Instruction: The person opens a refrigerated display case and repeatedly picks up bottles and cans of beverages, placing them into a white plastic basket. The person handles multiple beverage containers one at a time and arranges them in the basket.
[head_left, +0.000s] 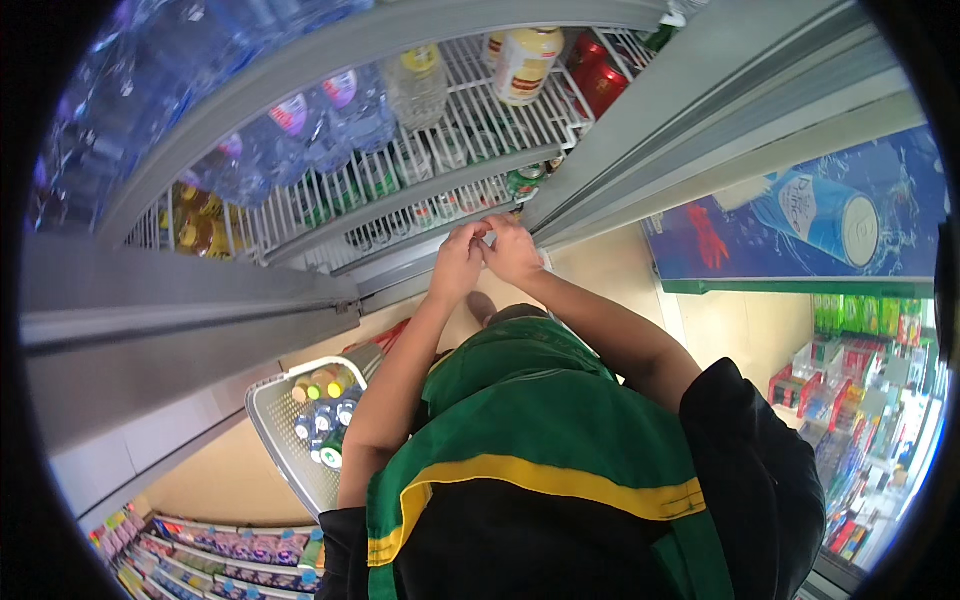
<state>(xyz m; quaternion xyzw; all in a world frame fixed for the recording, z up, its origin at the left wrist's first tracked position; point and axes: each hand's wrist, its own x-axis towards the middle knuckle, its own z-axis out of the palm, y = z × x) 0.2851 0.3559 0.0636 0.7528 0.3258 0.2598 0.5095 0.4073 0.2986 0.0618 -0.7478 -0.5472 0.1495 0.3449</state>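
My left hand and my right hand meet at the fingertips before an upright drinks cooler. Their fingers curl inward, and I cannot tell whether something small is pinched between them. Just beyond them are the cooler's white wire shelves. On the upper one stand water bottles with blue tint, a clear bottle with a yellow cap, a cream-coloured can and red cans. Green cans, one of them a green can at the right end, show on a lower level.
At lower left, a pale plastic basket on the floor holds several bottles. The cooler's grey door frame rises at right, near a blue poster-sided box. Packed store shelves stand at lower left, more goods at right.
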